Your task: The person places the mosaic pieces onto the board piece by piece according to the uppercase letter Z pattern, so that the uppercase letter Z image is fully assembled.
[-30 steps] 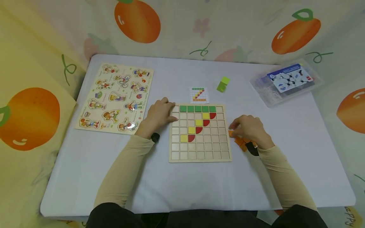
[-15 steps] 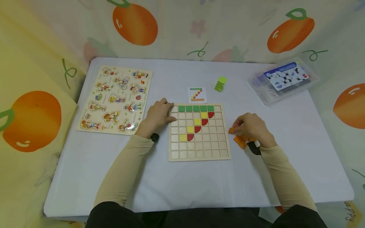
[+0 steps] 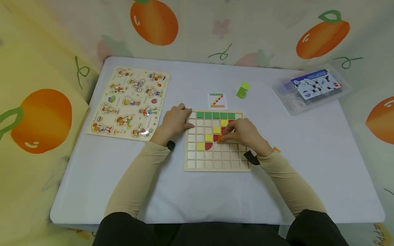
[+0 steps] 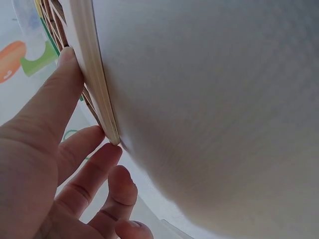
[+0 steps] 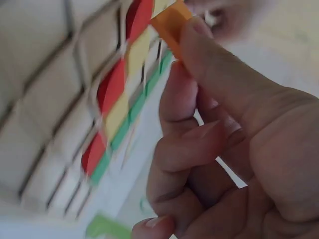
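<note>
A wooden grid board (image 3: 200,164) lies flat in the middle of the table, in the head view. Green square tiles (image 3: 215,115) fill part of its top row, and yellow squares (image 3: 200,146) with red quarter-round tiles (image 3: 208,146) step diagonally below. My left hand (image 3: 174,120) rests at the board's upper left corner; in the left wrist view its thumb (image 4: 60,84) lies on the board's edge and fingertips touch the corner. Over the grid's middle, my right hand (image 3: 244,134) pinches an orange tile (image 5: 172,24) between thumb and finger.
A small printed pattern card (image 3: 217,101) lies above the board, with light green tiles (image 3: 243,90) right of it. One orange tile edge (image 3: 277,149) shows behind the right sleeve. A picture puzzle board (image 3: 129,102) lies left, a clear plastic box (image 3: 311,89) back right.
My right hand has picked an orange tile from the pile at the right and carried it left over the board. The left hand stays at the board's corner.
</note>
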### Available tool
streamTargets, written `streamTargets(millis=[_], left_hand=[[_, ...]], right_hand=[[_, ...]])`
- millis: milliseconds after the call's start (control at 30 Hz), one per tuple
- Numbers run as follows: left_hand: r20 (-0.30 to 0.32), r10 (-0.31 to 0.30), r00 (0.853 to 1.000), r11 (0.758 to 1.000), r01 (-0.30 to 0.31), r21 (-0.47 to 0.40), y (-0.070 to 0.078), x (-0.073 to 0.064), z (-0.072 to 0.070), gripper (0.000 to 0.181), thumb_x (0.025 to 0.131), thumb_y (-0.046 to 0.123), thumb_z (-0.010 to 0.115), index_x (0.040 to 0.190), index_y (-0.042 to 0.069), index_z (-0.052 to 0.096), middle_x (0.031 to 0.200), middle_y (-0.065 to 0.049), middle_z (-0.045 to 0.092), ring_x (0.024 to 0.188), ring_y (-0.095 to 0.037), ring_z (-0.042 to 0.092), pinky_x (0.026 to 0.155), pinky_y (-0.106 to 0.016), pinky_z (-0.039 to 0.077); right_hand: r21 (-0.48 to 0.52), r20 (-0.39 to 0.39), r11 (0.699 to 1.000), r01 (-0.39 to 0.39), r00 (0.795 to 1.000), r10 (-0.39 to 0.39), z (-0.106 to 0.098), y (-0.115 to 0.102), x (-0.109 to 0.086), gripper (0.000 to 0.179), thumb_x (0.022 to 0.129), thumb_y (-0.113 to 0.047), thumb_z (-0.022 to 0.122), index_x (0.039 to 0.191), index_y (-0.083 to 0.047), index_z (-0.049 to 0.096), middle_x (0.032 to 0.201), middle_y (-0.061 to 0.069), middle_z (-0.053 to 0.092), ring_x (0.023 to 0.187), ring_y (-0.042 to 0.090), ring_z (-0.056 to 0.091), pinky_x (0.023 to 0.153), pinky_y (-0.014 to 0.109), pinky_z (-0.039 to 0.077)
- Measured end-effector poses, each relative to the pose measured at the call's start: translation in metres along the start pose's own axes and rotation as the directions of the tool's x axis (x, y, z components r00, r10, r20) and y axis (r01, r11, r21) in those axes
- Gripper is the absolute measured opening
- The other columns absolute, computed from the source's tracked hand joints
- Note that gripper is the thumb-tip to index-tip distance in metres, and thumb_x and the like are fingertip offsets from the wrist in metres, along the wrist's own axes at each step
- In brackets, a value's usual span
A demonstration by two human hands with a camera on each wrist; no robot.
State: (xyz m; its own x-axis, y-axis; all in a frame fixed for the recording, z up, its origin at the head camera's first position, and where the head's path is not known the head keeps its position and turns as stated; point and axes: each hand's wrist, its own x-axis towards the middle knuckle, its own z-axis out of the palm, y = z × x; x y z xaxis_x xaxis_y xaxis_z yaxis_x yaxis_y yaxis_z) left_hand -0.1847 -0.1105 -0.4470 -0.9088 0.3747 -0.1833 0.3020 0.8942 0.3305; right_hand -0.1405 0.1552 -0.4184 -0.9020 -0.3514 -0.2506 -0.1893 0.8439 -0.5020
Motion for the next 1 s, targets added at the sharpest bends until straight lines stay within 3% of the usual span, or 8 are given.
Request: streamTargets(millis=[267,433,667,833,1000], left_hand=[[0.001,-0.014,1.000,1.000,0.014,-0.016,0.001,0.000,-0.001,0.072,0.092,0.042,0.076,0.150,0.006,0.053,0.137,-0.016,0.058,0.118,-0.038,0.060,0.095,-0.052,0.054],[0.006,-0.016,1.000,1.000,0.016,-0.019,0.001,0.000,-0.001,0.072,0.092,0.042,0.076,0.150,0.007,0.053,0.137,-0.015,0.058,0.119,-0.037,0.060,0.095,-0.051,0.054],[-0.003,-0.015,1.000,1.000,0.015,-0.013,0.002,-0.002,-0.002,0.071,0.092,0.043,0.076,0.150,0.007,0.054,0.136,-0.015,0.059,0.117,-0.038,0.060,0.094,-0.051,0.054],[-0.004,-0.018,1.000,1.000,0.018,-0.019,0.002,-0.002,0.000,0.071,0.091,0.042,0.077,0.149,0.007,0.054,0.136,-0.016,0.059,0.118,-0.038,0.060,0.095,-0.053,0.054],[-0.004,-0.018,1.000,1.000,0.018,-0.007,0.001,-0.001,0.000,0.071,0.092,0.043,0.077,0.149,0.006,0.054,0.137,-0.016,0.059,0.118,-0.039,0.061,0.095,-0.053,0.055]], right_hand=[[-0.038,0.054,0.985,0.168,0.985,-0.166,0.032,-0.036,0.000,0.019,0.079,-0.032,0.089,0.083,-0.014,0.082,0.076,-0.003,0.077,0.070,0.009,0.060,0.069,0.024,0.046],[-0.117,0.034,0.960,0.256,0.967,-0.253,0.050,-0.047,-0.002,0.019,0.079,-0.033,0.089,0.079,-0.015,0.081,0.072,-0.004,0.077,0.064,0.007,0.063,0.061,0.020,0.044],[-0.259,-0.015,0.938,0.230,0.970,-0.242,0.061,-0.056,-0.004,0.019,0.080,-0.038,0.087,0.078,-0.020,0.081,0.076,-0.007,0.078,0.070,0.014,0.068,0.065,0.028,0.030],[-0.301,-0.013,0.924,0.234,0.968,-0.249,0.062,-0.060,-0.004,0.017,0.081,-0.038,0.087,0.077,-0.022,0.082,0.075,-0.008,0.077,0.070,0.013,0.068,0.065,0.029,0.031],[-0.354,-0.029,0.889,0.289,0.947,-0.319,0.064,-0.060,-0.008,0.013,0.083,-0.035,0.086,0.081,-0.022,0.084,0.079,-0.009,0.079,0.074,0.016,0.071,0.065,0.030,0.035]])
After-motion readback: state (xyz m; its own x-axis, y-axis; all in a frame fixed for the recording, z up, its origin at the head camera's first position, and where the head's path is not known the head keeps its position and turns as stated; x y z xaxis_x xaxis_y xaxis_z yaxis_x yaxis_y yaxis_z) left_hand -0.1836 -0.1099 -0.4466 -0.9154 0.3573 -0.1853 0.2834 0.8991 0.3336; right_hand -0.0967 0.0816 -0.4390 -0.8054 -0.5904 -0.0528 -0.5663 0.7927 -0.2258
